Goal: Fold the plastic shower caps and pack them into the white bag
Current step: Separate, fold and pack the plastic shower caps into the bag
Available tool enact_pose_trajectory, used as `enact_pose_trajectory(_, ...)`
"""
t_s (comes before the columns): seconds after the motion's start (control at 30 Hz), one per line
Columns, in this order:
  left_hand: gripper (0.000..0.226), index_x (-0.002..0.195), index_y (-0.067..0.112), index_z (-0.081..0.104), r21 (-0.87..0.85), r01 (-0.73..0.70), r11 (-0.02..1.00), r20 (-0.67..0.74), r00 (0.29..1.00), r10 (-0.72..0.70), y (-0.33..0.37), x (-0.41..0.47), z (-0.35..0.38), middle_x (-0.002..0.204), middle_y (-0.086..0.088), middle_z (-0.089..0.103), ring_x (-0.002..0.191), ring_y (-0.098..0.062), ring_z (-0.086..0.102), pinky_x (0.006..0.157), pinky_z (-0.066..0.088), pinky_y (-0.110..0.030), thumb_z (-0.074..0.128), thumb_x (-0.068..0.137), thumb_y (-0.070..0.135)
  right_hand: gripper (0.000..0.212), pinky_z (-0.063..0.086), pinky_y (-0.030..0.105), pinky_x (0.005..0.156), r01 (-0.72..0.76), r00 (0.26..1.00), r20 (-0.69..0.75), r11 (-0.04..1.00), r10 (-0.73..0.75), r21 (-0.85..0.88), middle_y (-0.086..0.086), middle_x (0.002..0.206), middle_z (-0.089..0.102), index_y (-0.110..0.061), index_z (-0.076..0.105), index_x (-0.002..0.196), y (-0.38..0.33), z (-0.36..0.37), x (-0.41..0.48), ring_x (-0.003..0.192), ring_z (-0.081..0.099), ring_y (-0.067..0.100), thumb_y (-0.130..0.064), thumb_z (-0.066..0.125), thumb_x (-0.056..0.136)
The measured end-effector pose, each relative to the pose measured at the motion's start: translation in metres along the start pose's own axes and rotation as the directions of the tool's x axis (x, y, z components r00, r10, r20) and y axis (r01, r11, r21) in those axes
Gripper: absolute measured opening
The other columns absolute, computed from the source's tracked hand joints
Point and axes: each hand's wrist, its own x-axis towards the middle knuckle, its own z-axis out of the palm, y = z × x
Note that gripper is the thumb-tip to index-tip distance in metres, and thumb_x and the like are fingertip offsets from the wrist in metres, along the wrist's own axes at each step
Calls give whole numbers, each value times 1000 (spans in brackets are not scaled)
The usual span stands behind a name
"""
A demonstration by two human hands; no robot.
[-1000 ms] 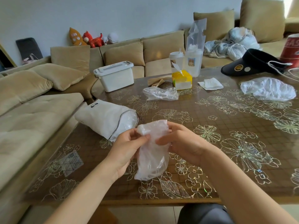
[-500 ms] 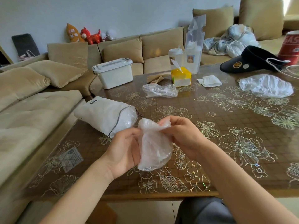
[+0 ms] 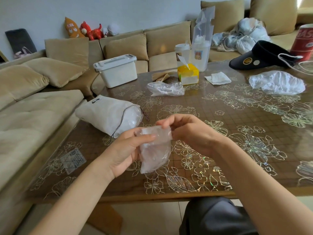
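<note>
shower cap (image 3: 155, 150) folded shorter; table (image 3: 203, 192) edge just below

Soft daylight, glare on the glossy table (image 3: 237, 116), wide-angle bending at edges.

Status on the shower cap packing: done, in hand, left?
Done: the white bag lies on its side with clear plastic at its mouth, so some look packed. In hand: left hand and right hand pinch a part-folded cap. Left: a spread cap at far right, and crumpled plastic mid-table, possibly another.
</note>
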Motion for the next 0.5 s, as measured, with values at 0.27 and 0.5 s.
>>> enact_pose_trajectory(0.27, 52, 103, 13, 66, 214, -150, 965, -88, 981, 172, 0, -2, 4, 97, -5, 73, 92, -15, 67, 77, 51, -22, 84, 58, 32, 42, 51, 29, 78, -198, 962, 176, 977, 210, -79, 4, 105, 69, -11, 60, 117, 3, 6, -3, 96, 65, 18, -24, 70, 77)
enact_pose_trajectory(0.5, 56, 116, 8, 58, 105, -51, 993, -125, 990, 64, -5, 0, 4, 114, -20, 65, 104, -25, 64, 80, 54, -32, 80, 67, 20, 23, 52, 42, 82, -117, 993, -40, 979, 112, -166, 16, 95, 66, 5, 60, 107, 9, 1, 1, 83, 63, 25, 2, 63, 85)
